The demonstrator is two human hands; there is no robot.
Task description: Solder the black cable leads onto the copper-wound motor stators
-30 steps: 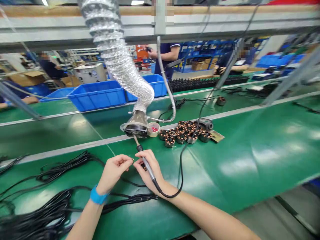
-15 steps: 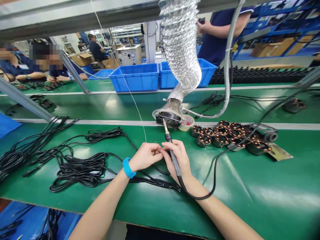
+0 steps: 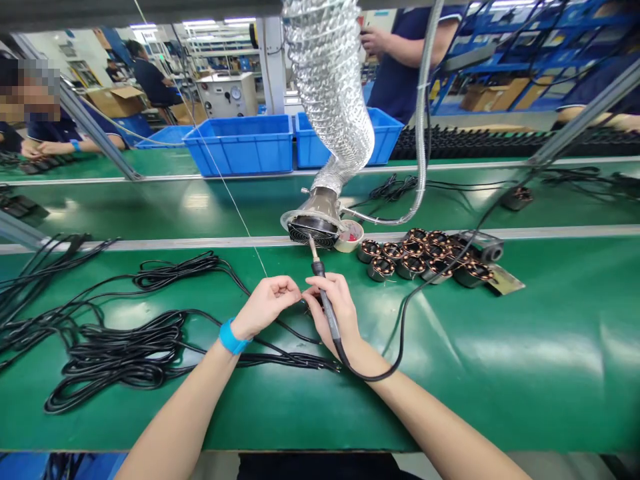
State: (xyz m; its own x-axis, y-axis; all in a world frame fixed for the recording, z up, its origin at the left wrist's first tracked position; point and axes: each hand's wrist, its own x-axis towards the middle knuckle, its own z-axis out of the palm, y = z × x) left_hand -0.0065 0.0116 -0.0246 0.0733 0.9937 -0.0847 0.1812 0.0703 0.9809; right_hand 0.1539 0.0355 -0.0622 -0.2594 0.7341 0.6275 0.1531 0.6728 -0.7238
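My right hand point(image 3: 336, 308) is closed around a soldering iron point(image 3: 329, 312), its metal tip pointing up and away toward the fume extractor fan point(image 3: 314, 232). My left hand point(image 3: 267, 303), with a blue band at the wrist, is closed in a pinch. A thin solder wire point(image 3: 233, 200) runs down from above to the left hand's fingers. Both hands' fingertips nearly meet above the green bench. A small dark piece point(image 3: 304, 307) shows between them, mostly hidden by the right fingers. Below the hands lie black cables point(image 3: 295, 361) with bare ends.
Bundled black cables point(image 3: 120, 353) cover the left of the bench point(image 3: 500, 387). Copper-wound stators point(image 3: 413, 265) cluster at right, beside a round tub point(image 3: 349, 237). A foil duct point(image 3: 330, 87) hangs centrally. Blue bins point(image 3: 240, 148) stand behind; co-workers are beyond. The iron's cord loops over the right forearm.
The view has turned, so the bench and hands appear farther left. My fingertips have parted slightly, and a small dark piece shows between them. Both hands keep their closed grips.
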